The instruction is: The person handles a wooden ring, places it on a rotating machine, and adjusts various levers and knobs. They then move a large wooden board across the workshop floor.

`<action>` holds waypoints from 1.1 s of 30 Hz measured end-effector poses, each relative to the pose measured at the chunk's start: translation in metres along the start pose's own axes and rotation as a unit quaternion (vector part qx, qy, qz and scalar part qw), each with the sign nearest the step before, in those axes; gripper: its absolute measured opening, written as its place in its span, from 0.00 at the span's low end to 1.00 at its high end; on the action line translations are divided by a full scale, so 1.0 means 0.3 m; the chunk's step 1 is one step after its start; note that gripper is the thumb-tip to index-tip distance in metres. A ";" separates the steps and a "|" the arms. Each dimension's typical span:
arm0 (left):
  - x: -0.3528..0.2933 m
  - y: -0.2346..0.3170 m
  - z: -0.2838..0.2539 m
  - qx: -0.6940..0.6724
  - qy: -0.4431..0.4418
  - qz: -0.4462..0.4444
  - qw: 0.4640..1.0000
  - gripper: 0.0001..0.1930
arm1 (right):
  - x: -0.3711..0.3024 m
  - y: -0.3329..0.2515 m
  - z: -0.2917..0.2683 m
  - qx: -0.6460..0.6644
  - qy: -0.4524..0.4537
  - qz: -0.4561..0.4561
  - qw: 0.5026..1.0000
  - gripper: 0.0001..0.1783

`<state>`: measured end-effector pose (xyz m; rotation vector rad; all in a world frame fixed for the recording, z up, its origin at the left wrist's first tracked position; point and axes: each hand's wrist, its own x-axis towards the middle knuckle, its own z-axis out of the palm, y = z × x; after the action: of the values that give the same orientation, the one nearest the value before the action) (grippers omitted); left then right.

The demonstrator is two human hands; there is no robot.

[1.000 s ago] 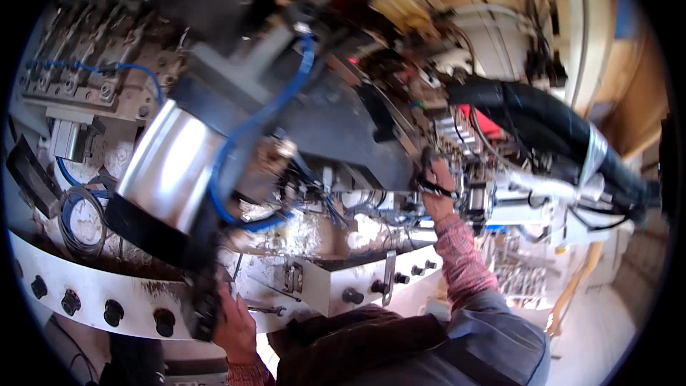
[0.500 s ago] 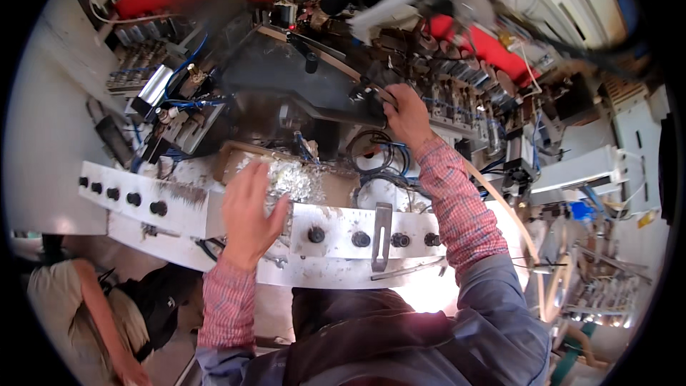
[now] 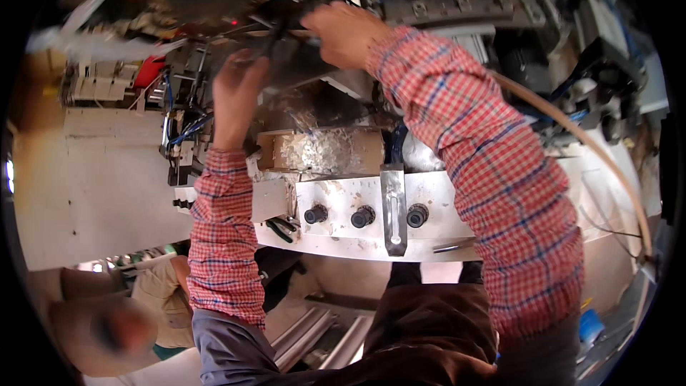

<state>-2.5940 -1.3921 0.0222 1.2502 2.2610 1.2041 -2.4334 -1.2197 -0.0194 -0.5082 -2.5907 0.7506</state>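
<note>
My right hand (image 3: 346,34) reaches far into the machine, its fingers curled together at a dark, blurred part whose kind I cannot make out. To its left, my left hand (image 3: 239,100) is raised over the machine with bent fingers, smeared by motion. A dark, narrow piece (image 3: 279,32) lies between the two hands; whether the left fingers touch it does not show. Below and nearer stands an open cardboard box (image 3: 370,151) holding many small white scraps (image 3: 318,154). Both forearms wear red checked sleeves.
A white panel with black knobs (image 3: 336,196) runs along the near edge, crossed by a slotted metal bar (image 3: 394,218). Black-handled pliers (image 3: 280,229) lie beside it. A tan hose (image 3: 579,129) curves at the right. Another person (image 3: 161,297) is at the lower left.
My view has swung leftward and nearer the machine. My left hand has moved up from over the scrap box toward the right hand. The right arm stretches farther in.
</note>
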 end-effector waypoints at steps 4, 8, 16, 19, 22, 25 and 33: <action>0.013 0.015 0.001 0.015 -0.016 -0.036 0.999 0.24 | 0.026 0.000 -0.058 0.035 -0.029 0.021 0.999 0.15; 0.028 0.029 0.009 0.027 -0.013 -0.031 0.999 0.22 | 0.049 0.016 -0.104 0.063 -0.056 0.042 0.996 0.17; 0.050 0.004 0.008 0.105 -0.085 0.030 0.990 0.20 | 0.084 0.009 -0.134 0.098 -0.073 0.070 0.990 0.17; 0.066 -0.009 0.002 0.022 -0.061 -0.021 0.998 0.16 | 0.091 0.010 -0.124 0.102 -0.079 0.075 0.989 0.17; 0.090 -0.020 -0.007 0.054 -0.060 -0.065 0.995 0.13 | 0.096 0.007 -0.112 0.102 -0.085 0.080 0.988 0.18; 0.108 -0.035 -0.014 0.018 -0.098 -0.098 0.990 0.18 | 0.101 0.003 -0.109 0.096 -0.085 0.080 0.988 0.18; 0.121 -0.059 -0.026 -0.386 -0.120 -0.247 0.881 0.20 | 0.097 -0.016 -0.135 0.092 -0.116 0.106 0.983 0.19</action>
<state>-2.6298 -1.3720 0.0181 0.4418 1.5038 1.4146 -2.4406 -1.1934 0.0225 -0.6806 -2.6661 1.1727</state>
